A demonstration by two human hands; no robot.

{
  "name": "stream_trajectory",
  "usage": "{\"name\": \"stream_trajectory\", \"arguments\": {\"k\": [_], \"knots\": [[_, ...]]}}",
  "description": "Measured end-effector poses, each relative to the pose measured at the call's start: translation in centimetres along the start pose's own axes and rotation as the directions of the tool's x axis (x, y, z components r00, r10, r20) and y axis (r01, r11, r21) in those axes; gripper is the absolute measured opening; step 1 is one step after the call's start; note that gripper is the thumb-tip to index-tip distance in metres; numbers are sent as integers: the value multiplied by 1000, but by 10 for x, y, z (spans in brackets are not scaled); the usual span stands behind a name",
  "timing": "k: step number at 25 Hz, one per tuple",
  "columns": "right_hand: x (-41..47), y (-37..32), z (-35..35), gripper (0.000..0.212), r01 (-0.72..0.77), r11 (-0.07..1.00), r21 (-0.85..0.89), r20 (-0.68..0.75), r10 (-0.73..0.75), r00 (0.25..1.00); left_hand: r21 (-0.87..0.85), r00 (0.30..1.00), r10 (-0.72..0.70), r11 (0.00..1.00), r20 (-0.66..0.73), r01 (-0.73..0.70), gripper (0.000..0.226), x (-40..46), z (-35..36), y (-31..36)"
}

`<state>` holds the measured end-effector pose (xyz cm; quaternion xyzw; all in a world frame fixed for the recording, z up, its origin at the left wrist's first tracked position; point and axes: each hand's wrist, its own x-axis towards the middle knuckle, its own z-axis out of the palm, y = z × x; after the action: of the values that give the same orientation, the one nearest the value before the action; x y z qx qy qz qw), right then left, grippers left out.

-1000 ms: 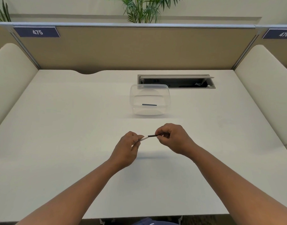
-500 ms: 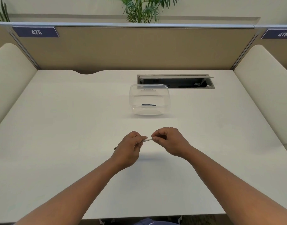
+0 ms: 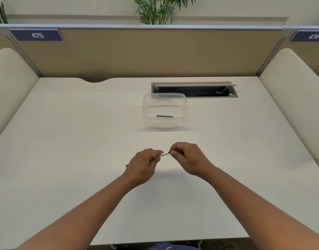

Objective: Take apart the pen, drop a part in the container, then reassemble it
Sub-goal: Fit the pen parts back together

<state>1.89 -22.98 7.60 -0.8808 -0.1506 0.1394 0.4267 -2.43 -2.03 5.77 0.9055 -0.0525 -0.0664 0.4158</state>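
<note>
A thin white pen (image 3: 163, 154) is held level just above the desk, between both hands. My left hand (image 3: 143, 165) grips its barrel, and the pen's dark tip pokes out past the left side of that hand. My right hand (image 3: 186, 156) pinches a small dark piece at the pen's right end; most of that piece is hidden by the fingers. Farther back stands a clear plastic container (image 3: 165, 110) with a short dark pen part (image 3: 164, 116) lying inside on its bottom.
An open cable tray (image 3: 194, 89) is sunk into the desk behind the container. Tan partition panels close off the back, with cream side dividers left and right. The desk's front edge runs just under my forearms.
The long dark piece showing between my hands a second ago has gone into the white barrel. My hands have drawn closer together and dropped slightly toward me.
</note>
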Motion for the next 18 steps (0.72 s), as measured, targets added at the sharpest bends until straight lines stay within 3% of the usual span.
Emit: {"name": "stream_trajectory", "arguments": {"k": [5,9,13,18], "knots": [[1,3,1,26,-84,996,26,64,83,995,40,1000,31,999,0,-31,25,0,2,0],[0,5,0,8,-13,1000,18,9,13,1000,15,999,25,1000,25,-25,22,1,0,-2],[-2,6,0,7,21,1000,22,-1,-21,1000,11,998,36,999,53,-37,18,2,-1,-3],[-2,2,2,28,36,997,-62,23,-35,999,49,998,66,997,11,-66,15,5,0,2]]}}
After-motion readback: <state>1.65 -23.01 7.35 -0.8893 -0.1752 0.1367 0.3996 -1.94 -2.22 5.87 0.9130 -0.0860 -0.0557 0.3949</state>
